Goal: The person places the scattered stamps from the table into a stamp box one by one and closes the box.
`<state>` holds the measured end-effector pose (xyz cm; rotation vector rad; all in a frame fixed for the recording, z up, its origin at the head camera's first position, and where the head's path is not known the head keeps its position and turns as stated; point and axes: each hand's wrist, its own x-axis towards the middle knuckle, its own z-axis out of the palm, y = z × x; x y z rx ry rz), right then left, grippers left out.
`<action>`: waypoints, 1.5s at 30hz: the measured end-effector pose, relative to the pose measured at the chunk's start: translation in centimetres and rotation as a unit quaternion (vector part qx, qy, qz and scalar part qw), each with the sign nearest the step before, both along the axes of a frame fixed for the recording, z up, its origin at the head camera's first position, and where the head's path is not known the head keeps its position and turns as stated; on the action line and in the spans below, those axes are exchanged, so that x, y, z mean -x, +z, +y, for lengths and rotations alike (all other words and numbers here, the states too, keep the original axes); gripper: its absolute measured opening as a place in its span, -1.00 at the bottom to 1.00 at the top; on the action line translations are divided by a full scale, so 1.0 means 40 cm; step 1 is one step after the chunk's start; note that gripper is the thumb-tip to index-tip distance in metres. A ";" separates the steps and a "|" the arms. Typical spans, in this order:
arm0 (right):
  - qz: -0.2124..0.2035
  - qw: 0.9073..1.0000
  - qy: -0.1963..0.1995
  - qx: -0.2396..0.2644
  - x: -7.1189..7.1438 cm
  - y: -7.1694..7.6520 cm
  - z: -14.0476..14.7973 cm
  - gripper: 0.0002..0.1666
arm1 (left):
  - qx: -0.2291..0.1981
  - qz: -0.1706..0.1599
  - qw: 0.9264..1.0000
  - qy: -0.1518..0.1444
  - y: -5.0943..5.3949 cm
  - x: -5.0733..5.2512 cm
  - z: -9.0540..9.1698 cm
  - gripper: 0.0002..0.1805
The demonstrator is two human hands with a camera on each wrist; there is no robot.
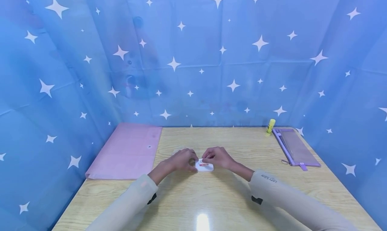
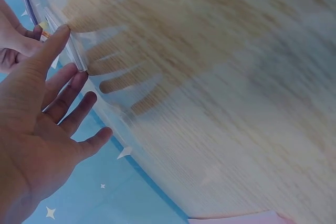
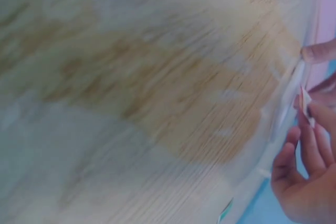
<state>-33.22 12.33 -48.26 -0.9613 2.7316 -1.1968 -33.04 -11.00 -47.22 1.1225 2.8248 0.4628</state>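
A small white flat piece [image 1: 206, 168] with rounded corners lies on the table, its exact kind unclear. My left hand [image 1: 183, 159] holds it at its left end, thumb on the near side and fingertips on the far side. In the left wrist view the other fingers of the left hand [image 2: 58, 114] are spread. Over the white piece, my right hand [image 1: 220, 157] pinches a small thin slip [image 1: 204, 164] with red and orange print. The right wrist view shows this slip [image 3: 305, 103] between the thumb and fingers of the right hand [image 3: 310, 177].
A pink folder [image 1: 130, 150] lies at the left of the wooden table [image 1: 229, 197]. On the back right are a yellow glue stick [image 1: 270, 126] and a purple zip pouch [image 1: 297, 147]. A blue curtain [image 1: 199, 100] with white stars stands behind and at both sides.
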 end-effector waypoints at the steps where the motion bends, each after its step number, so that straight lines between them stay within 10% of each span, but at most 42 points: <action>1: 0.001 1.000 -0.002 -0.002 0.000 -0.002 -0.002 -0.93 | 0.000 -0.001 1.000 0.000 0.000 0.000 0.000 -0.53; 45: 0.036 0.998 -0.024 -0.050 -0.005 -0.035 -0.042 -0.94 | -0.002 -0.012 1.000 0.001 0.008 -0.003 0.004 -0.53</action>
